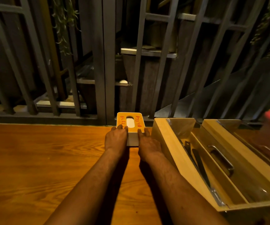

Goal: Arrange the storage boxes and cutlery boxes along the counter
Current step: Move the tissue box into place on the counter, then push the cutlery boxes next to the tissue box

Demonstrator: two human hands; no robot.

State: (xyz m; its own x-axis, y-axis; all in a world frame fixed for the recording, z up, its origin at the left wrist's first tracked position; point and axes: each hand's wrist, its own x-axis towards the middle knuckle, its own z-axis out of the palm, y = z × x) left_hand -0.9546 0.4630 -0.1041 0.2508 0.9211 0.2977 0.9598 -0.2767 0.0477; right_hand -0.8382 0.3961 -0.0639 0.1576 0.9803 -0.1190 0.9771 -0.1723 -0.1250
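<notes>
Hands, left [116, 138] and right [147, 142], clasp the tissue box [130, 127] just left of the wooden cutlery box [166, 153] (near the counter's rear edge): an uneven push could skew it.

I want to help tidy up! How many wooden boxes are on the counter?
2. One wooden cutlery box lies right of the hands, with dark utensils inside; a second wooden box sits beside it, further right. More may be hidden beyond the frame.

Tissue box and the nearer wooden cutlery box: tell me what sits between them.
In the head view, only the right hand lies there, pressed against the tissue box side, just left of the wooden cutlery box. Nothing else shows in that gap.
</notes>
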